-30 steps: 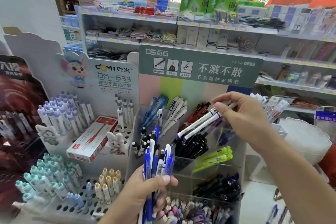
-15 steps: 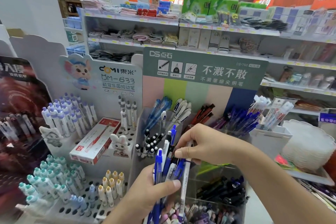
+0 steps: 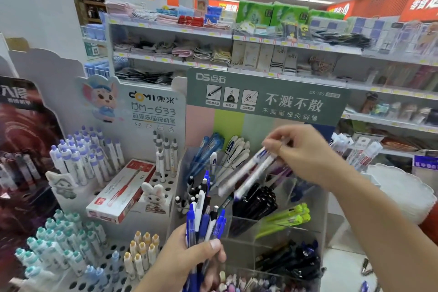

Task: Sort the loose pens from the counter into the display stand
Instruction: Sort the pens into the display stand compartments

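Observation:
My left hand (image 3: 189, 258) grips a bundle of loose pens (image 3: 203, 216), mostly blue with some white and black, held upright at the bottom centre. My right hand (image 3: 305, 154) holds two white pens (image 3: 248, 173) by their upper ends, slanting down to the left over the clear acrylic display stand (image 3: 282, 232). The pens' lower tips hang above a compartment of black pens (image 3: 258, 201). Other compartments hold blue pens (image 3: 208, 147), white pens (image 3: 234, 152) and lime-green pens (image 3: 289, 218).
A white peg-hole stand (image 3: 163, 187) at the left carries purple-capped and teal-capped pens, a red and white pen box (image 3: 120, 192) and a rabbit figure (image 3: 154, 194). Shop shelves fill the background. A stack of white trays (image 3: 403, 194) sits at the right.
My right hand took two white pens from the bundle in my left hand and lifted them up and right over the stand's upper compartments. The left hand stayed low.

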